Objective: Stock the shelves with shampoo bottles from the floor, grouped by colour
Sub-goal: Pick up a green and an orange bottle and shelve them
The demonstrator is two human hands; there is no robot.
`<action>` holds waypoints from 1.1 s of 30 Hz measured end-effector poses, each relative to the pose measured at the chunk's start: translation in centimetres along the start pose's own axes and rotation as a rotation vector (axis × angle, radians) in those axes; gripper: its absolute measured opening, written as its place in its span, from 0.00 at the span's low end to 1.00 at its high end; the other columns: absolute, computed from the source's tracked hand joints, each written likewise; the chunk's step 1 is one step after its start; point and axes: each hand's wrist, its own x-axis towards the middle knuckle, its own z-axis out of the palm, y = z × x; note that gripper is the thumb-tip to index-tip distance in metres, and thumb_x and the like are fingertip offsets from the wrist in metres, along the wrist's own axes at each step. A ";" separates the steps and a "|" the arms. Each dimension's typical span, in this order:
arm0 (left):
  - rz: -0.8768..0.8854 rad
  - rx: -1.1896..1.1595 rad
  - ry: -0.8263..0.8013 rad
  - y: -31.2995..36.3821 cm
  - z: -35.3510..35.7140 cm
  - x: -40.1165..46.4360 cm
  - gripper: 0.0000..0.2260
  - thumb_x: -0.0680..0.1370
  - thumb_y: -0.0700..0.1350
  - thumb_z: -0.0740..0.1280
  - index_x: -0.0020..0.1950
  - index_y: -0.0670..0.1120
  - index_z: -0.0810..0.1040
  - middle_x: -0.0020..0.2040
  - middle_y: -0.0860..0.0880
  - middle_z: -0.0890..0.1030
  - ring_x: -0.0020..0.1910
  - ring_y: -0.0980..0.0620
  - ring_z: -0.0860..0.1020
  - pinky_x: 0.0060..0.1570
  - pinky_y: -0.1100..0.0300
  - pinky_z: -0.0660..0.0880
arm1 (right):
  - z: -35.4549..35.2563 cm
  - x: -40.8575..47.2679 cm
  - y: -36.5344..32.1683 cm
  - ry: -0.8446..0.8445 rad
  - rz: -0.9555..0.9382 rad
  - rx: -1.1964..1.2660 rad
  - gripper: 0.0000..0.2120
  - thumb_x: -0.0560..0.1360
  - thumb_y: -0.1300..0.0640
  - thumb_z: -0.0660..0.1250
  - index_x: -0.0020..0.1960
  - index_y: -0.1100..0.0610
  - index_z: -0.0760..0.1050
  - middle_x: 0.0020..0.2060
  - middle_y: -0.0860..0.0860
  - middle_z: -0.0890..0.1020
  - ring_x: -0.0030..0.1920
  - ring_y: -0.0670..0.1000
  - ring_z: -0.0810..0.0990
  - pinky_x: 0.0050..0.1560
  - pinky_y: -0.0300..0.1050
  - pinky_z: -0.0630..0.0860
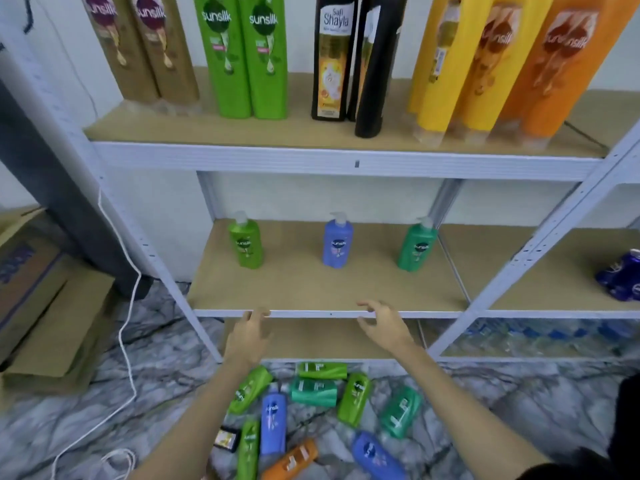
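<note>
Three pump bottles stand apart on the middle shelf (pixel 311 289): a light green one (pixel 245 244) at left, a blue one (pixel 336 243) in the middle, a dark green one (pixel 418 247) at right. My left hand (pixel 250 336) and my right hand (pixel 382 323) hover at the shelf's front edge, fingers relaxed, holding nothing. Below my arms, several bottles lie on the marble floor: light green (pixel 250 389), blue (pixel 273 422), dark green (pixel 313 389), orange (pixel 292 459), another blue (pixel 375 457) and a small black one (pixel 227 438).
The top shelf (pixel 242 131) carries tall gold, green, black, yellow and orange bottles. A dark blue pack (pixel 621 278) lies on the shelf to the right. Cardboard boxes (pixel 41 306) sit on the floor at left, with a white cable (pixel 126 327) trailing beside the shelf post.
</note>
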 end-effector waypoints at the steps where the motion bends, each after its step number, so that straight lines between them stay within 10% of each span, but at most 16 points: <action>1: -0.034 -0.011 -0.015 -1.8 1.7 0.0 0.16 0.76 0.43 0.65 0.63 0.43 0.70 0.60 0.41 0.74 0.57 0.40 0.74 0.56 0.49 0.72 | 1.8 0.4 1.1 -0.035 0.005 0.004 0.16 0.75 0.56 0.65 0.63 0.52 0.73 0.57 0.56 0.77 0.55 0.56 0.77 0.54 0.45 0.72; 18: -0.278 -0.168 -0.086 -32.8 35.3 5.7 0.15 0.74 0.40 0.68 0.60 0.38 0.72 0.53 0.38 0.79 0.54 0.40 0.77 0.52 0.53 0.73 | 41.9 9.1 25.5 -0.563 -0.019 -0.047 0.24 0.72 0.57 0.71 0.66 0.55 0.70 0.57 0.54 0.77 0.52 0.48 0.74 0.41 0.31 0.66; 24: -0.307 -0.188 0.004 -40.8 40.9 7.0 0.15 0.75 0.39 0.68 0.61 0.39 0.72 0.57 0.42 0.77 0.56 0.44 0.76 0.54 0.59 0.70 | 54.3 10.3 30.3 -0.755 -0.125 -0.092 0.27 0.69 0.53 0.74 0.66 0.54 0.71 0.61 0.46 0.74 0.62 0.47 0.72 0.60 0.39 0.69; 33: -0.416 0.144 -0.215 -47.8 45.7 6.1 0.42 0.71 0.49 0.71 0.75 0.48 0.48 0.73 0.38 0.57 0.71 0.36 0.56 0.69 0.48 0.56 | 61.3 9.8 31.2 -0.913 -0.330 -0.377 0.37 0.64 0.55 0.78 0.70 0.51 0.67 0.68 0.49 0.69 0.68 0.52 0.68 0.64 0.43 0.66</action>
